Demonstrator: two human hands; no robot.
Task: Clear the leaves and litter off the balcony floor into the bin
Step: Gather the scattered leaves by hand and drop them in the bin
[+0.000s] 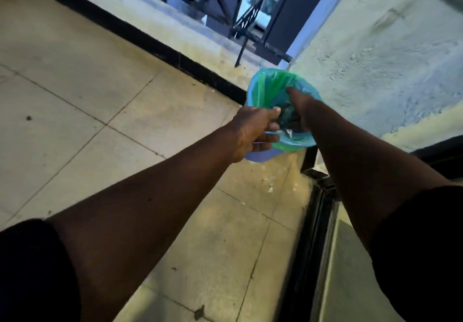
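A blue bin [258, 156] lined with a green bag [269, 82] stands in the balcony corner against the wall. My left hand [251, 131] grips the bin's near-left rim, thumb on top and fingers curled round the edge. My right hand [299, 105] reaches down into the bin's mouth from the right; its fingers are hidden behind the hand. Between the two hands, inside the bag, lies a dark clump of leaves [288, 119] with a shiny scrap of litter [288, 132]. One dry leaf [199, 312] lies on the floor tiles near the bottom edge.
Beige floor tiles [100, 83] stretch to the left, with a small dark speck [28, 118] and white crumbs [270, 188] near the bin. A black kerb and metal railing [240, 33] run behind. A rough wall [388, 58] and a door track [315, 221] are on the right.
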